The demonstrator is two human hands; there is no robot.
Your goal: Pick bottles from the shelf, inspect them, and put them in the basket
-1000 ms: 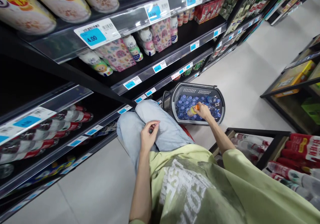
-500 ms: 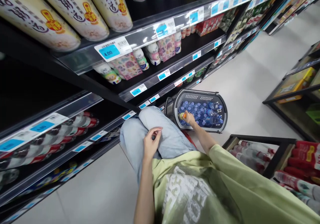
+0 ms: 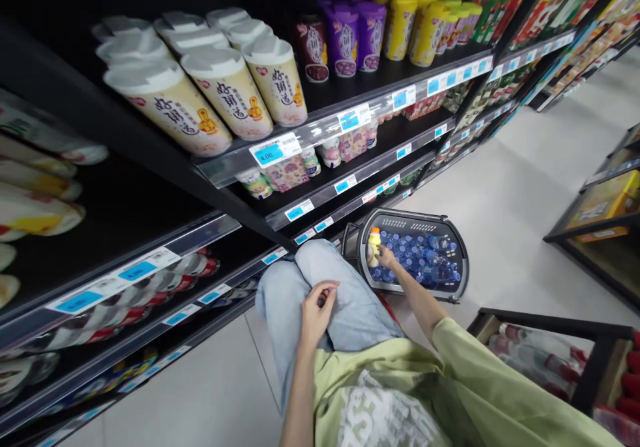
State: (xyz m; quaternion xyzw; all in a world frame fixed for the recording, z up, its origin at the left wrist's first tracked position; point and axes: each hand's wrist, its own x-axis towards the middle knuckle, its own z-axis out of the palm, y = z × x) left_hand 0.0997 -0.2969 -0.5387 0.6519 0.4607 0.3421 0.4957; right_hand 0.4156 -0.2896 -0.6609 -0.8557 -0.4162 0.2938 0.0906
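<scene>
My right hand (image 3: 387, 257) reaches into a dark grey shopping basket (image 3: 464, 260) on the floor. Its fingertips are at the side of a small yellow bottle (image 3: 373, 252) with an orange cap, at the basket's left end. The fingers look loosened, and the cap is uncovered. Many blue-capped water bottles (image 3: 415, 260) fill the rest of the basket. My left hand (image 3: 316, 307) rests on my knee in light blue jeans, its fingers curled. A dark spot shows inside the curl; whether it is an object or shadow is unclear.
Black shelving (image 3: 280, 194) runs along the left, with price tags, cream-coloured cups (image 3: 225, 94), purple cups (image 3: 345, 40) and red-labelled bottles (image 3: 125, 300). A low black stand with bottles (image 3: 540, 354) is at the lower right. A yellow box (image 3: 610, 200) sits on a rack at the right.
The yellow bottle's orange cap has swung away from my right hand, whose fingers have moved from the cap to the bottle's side. My left hand stays on the knee. The view has tilted up.
</scene>
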